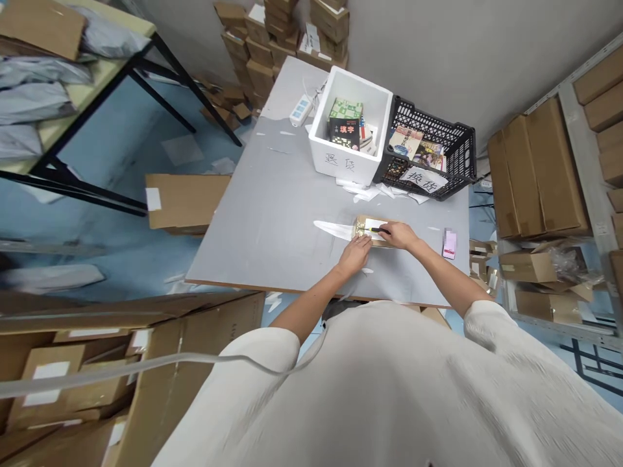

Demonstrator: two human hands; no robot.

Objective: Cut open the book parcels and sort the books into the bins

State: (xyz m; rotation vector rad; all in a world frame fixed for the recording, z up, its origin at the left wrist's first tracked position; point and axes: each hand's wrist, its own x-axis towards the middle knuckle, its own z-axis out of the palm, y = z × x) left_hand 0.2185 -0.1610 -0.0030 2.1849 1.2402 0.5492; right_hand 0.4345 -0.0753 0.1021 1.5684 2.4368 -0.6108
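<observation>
A small cardboard box with a white label and shiny tape lies on the grey table. My right hand is closed around a yellow and black utility knife, whose tip lies over the taped left end of the box. My left hand grips the near left edge of the box, fingers together against it. Beside the box, a white paper strip extends leftward. The far side of the box and the knife's blade edge are hard to make out.
Behind the box stand a white foam bin and a black plastic crate, both with books. A phone lies at the right; a power strip lies at the back. A large carton stands at the lower left.
</observation>
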